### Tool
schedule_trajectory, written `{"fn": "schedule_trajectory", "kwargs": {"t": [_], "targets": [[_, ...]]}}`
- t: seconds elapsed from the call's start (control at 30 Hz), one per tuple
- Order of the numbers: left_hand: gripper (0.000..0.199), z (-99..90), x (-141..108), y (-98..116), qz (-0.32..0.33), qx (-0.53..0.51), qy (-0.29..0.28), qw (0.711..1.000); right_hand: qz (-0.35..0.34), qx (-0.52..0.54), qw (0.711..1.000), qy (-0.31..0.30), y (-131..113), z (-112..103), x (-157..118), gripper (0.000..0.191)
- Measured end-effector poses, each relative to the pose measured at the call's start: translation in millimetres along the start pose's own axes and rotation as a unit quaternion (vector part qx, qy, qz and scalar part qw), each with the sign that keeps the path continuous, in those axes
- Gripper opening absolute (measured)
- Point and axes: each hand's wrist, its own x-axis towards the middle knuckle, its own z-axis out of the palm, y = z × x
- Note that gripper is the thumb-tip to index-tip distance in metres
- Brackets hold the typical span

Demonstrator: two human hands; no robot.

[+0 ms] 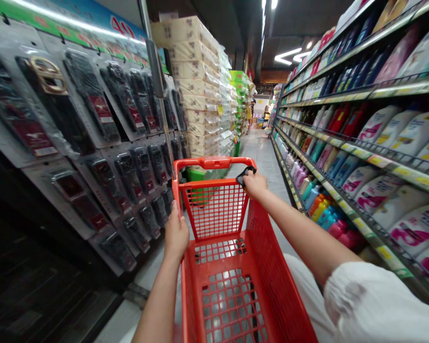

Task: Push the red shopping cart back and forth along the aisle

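Fingers curled, L hand (177,233) on red cart (270,271) edge, R hand (255,185) gripping blk item (240,178) at corner; aisle floor (260,148) open ahead.

Bare forearms (296,233) stretched forward, left hand (177,234) curled, right hand (256,185) curled farther ahead

Grey floor (262,159) bears the red cart (275,271). Long shelves (375,160) hold bottles lined up along their front edges — white bottles (411,133) toward the near end, small bright bottles (329,216) on a lower one.
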Motion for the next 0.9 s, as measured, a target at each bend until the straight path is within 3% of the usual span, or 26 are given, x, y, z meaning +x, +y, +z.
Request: {"fn": "schedule_trajectory", "kwargs": {"t": [0.1, 0.27, 0.43, 0.53, 0.6, 0.67, 0.77, 0.83, 0.9], "targets": [[0.062, -0.3, -1.2, 0.5, -0.002, -0.013, -0.005, 1.000, 0.015, -0.003, 1.000, 0.003, 2.8, 2.8, 6.9, 0.025], [0.062, -2.2, -3.7, 4.1, -0.023, -0.020, -0.003, 1.000, 0.009, 0.032, 0.999, 0.012, -27.7, 11.7, 8.0, 0.024], [0.062, -7.3, -5.3, 4.8, -0.044, -0.010, -0.006, 0.999, -0.080, 0.098, 0.992, 0.024, -84.0, 5.1, 2.9, 0.024], [0.061, -10.0, -4.9, 5.6, -0.043, -0.033, -0.002, 0.999, -0.159, 0.193, 0.968, 0.025, -127.3, -4.7, 9.0, 0.029], [0.057, -11.3, -3.8, 7.4, -0.062, -0.093, -0.006, 0.994, -0.158, 0.279, 0.946, 0.043, -154.6, -8.7, 14.8, 0.037], [0.048, -12.7, -2.1, 9.8, -0.114, -0.210, -0.007, 0.971, -0.137, 0.343, 0.928, 0.042, -176.7, -8.5, 17.4, 0.040], [0.035, -16.8, 1.5, 12.4, -0.224, -0.415, 0.022, 0.882, -0.132, 0.369, 0.920, -0.009, -194.6, -0.8, 8.3, 0.038], [0.037, -21.5, 4.0, 13.0, -0.272, -0.499, 0.031, 0.822, -0.131, 0.378, 0.916, -0.028, -195.9, 6.4, -9.2, 0.035], [0.049, -27.3, 6.2, 13.4, -0.298, -0.533, 0.016, 0.792, -0.136, 0.399, 0.906, -0.034, -190.7, 12.9, -36.5, 0.030]]}}
